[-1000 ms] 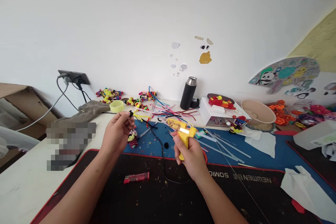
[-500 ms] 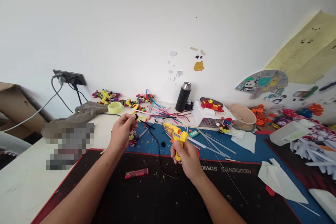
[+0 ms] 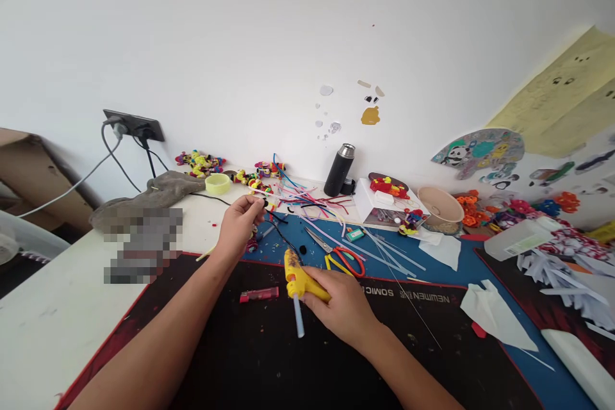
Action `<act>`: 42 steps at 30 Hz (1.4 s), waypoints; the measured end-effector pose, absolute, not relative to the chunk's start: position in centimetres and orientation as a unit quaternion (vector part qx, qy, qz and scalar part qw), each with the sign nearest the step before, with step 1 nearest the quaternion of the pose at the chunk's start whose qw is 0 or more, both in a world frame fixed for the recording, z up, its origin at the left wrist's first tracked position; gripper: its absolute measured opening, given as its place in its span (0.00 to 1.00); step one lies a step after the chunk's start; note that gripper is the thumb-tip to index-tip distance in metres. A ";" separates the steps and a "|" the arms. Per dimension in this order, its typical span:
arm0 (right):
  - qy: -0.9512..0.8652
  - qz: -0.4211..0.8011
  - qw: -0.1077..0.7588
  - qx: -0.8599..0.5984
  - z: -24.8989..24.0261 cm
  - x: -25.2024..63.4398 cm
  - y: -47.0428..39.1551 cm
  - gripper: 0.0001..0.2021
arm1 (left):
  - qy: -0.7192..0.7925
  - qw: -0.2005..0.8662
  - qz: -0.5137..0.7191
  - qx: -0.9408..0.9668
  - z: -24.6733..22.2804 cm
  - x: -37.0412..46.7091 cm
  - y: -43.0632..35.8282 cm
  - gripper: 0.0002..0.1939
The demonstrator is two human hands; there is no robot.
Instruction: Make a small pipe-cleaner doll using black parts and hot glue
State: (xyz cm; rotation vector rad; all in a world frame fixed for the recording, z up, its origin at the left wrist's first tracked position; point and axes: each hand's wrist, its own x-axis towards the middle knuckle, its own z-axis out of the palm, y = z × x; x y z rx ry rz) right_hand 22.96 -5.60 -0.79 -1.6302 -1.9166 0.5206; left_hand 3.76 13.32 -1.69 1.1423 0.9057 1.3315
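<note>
Right hand gripping smudged yellow glue gun, left hand pinching black piece, perhaps fuzzy

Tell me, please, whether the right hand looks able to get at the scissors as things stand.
Probably not to pick them up: the right hand is wrapped around the yellow glue gun. Otherwise the way looks fairly free, since the scissors lie just beyond that hand on the blue mat.

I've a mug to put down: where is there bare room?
Black mat, nearer than the red object: only flecks. White tabletop, left of the left forearm and nearer than the blurred patch: a few marks. Crowded: blue mat, with scissors and clear sticks.
</note>
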 end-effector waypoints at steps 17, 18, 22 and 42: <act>-0.721 0.184 0.320 -0.587 -1.6 21.8 -2.4 0.09 | 0.345 0.630 0.448 0.533 -0.6 4.8 11.1 0.17; -0.694 0.204 0.352 -0.593 -1.5 21.9 -1.8 0.09 | 0.342 0.638 0.443 0.529 -0.7 4.9 11.0 0.17; -0.603 0.266 0.459 -0.596 -0.9 21.9 1.1 0.12 | 0.338 0.666 0.425 0.511 -1.0 5.1 10.9 0.17; -0.616 0.219 0.506 -0.563 -2.7 23.0 2.6 0.13 | 0.350 0.666 0.351 0.557 -1.5 6.1 9.5 0.14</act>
